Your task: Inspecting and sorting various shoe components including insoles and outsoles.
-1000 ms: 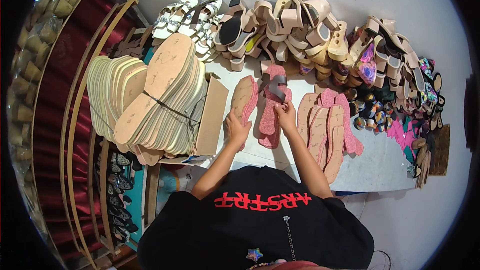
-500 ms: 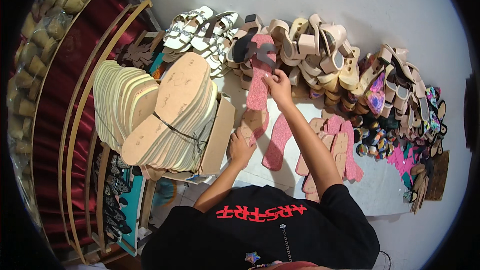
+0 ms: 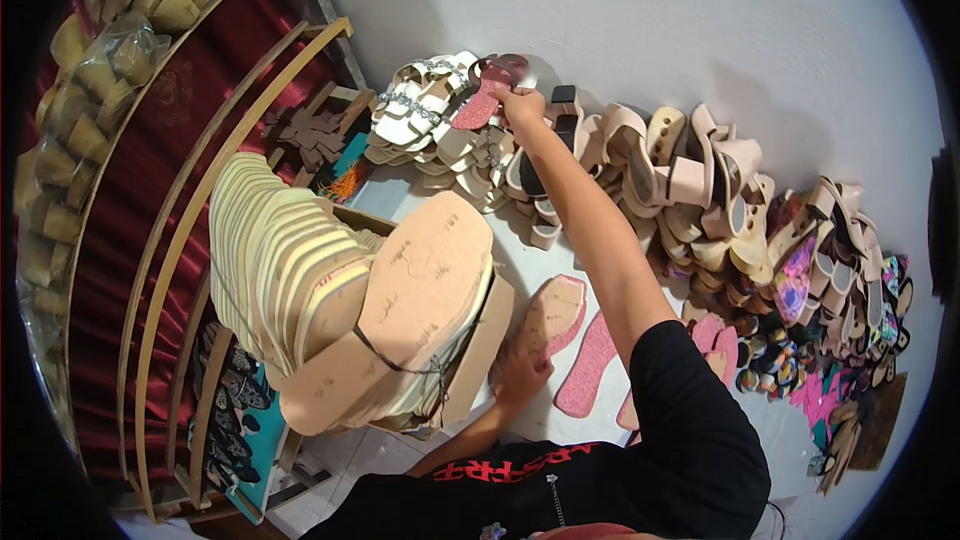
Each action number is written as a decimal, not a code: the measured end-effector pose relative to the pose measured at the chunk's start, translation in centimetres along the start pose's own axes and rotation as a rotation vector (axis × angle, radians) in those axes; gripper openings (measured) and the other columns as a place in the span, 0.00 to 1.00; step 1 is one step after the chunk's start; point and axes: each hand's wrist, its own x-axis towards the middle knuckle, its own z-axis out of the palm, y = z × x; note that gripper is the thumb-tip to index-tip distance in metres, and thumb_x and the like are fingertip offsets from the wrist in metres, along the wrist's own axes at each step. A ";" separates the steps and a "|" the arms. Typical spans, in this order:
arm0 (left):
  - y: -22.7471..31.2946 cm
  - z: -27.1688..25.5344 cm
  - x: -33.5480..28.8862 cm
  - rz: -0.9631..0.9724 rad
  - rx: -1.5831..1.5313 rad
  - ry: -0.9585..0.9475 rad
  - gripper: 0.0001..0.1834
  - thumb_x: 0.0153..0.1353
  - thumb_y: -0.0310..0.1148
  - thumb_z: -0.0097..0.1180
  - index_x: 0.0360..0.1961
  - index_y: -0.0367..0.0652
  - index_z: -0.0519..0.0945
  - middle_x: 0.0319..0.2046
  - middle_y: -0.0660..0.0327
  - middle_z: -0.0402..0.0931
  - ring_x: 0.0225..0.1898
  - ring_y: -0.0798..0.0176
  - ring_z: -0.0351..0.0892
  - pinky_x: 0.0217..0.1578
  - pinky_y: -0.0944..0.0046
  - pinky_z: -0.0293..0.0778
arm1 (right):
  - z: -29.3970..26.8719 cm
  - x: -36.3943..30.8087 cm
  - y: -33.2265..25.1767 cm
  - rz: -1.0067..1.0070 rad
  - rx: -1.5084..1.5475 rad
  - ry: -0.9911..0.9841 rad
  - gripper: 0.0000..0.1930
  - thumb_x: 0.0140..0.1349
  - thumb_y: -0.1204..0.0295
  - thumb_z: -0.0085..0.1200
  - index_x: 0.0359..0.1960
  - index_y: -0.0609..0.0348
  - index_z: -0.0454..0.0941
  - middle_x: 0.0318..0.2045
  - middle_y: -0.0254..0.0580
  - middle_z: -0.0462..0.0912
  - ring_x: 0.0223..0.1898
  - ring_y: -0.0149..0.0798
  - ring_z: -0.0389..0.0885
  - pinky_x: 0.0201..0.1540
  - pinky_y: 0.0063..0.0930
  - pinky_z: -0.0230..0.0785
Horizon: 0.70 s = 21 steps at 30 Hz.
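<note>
Right hand (image 3: 522,108): I'm pinching the pink sandal (image 3: 474,111) over white sandals (image 3: 408,112), its dark strap (image 3: 507,64) blurring.
Left hand (image 3: 523,374): I'm touching the tan sole (image 3: 556,314), fingers half hidden; gripping, I cannot tell.
Pink soles (image 3: 709,329): my sleeve (image 3: 690,395) is covering some.

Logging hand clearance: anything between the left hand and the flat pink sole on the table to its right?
Nothing visible; just a narrow strip of white tabletop between left hand and flat pink sole. The hand's fingers are on a tan-topped sole, which points away from the person.
</note>
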 end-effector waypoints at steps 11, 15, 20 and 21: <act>-0.2 -0.1 0.7 -0.037 -0.054 -0.072 0.44 0.38 0.41 0.59 0.56 0.36 0.55 0.42 0.42 0.64 0.43 0.41 0.66 0.47 0.49 0.63 | 2.7 2.9 2.2 0.093 -0.165 0.091 0.26 0.36 0.76 0.67 0.36 0.75 0.65 0.30 0.56 0.76 0.24 0.43 0.80 0.22 0.31 0.75; -0.4 0.1 0.4 -0.019 0.017 -0.015 0.43 0.39 0.43 0.57 0.57 0.39 0.55 0.37 0.46 0.66 0.38 0.45 0.69 0.41 0.52 0.67 | 2.3 2.0 2.2 -0.004 -0.642 0.149 0.33 0.38 0.65 0.66 0.40 0.76 0.64 0.38 0.62 0.75 0.37 0.50 0.78 0.38 0.36 0.72; 0.2 -0.5 -0.2 -0.058 -0.074 -0.063 0.42 0.38 0.41 0.59 0.56 0.36 0.57 0.40 0.44 0.65 0.43 0.43 0.66 0.46 0.51 0.63 | 0.0 0.3 2.1 -0.189 -0.827 0.075 0.36 0.45 0.54 0.58 0.45 0.77 0.62 0.40 0.63 0.74 0.46 0.54 0.72 0.48 0.37 0.65; 0.6 -1.2 -0.1 -0.082 -0.040 -0.090 0.43 0.38 0.41 0.59 0.56 0.37 0.57 0.40 0.45 0.66 0.44 0.44 0.66 0.46 0.52 0.63 | -0.5 -0.4 2.1 -0.176 -0.814 0.093 0.32 0.45 0.56 0.57 0.44 0.73 0.65 0.40 0.62 0.74 0.45 0.53 0.72 0.47 0.37 0.64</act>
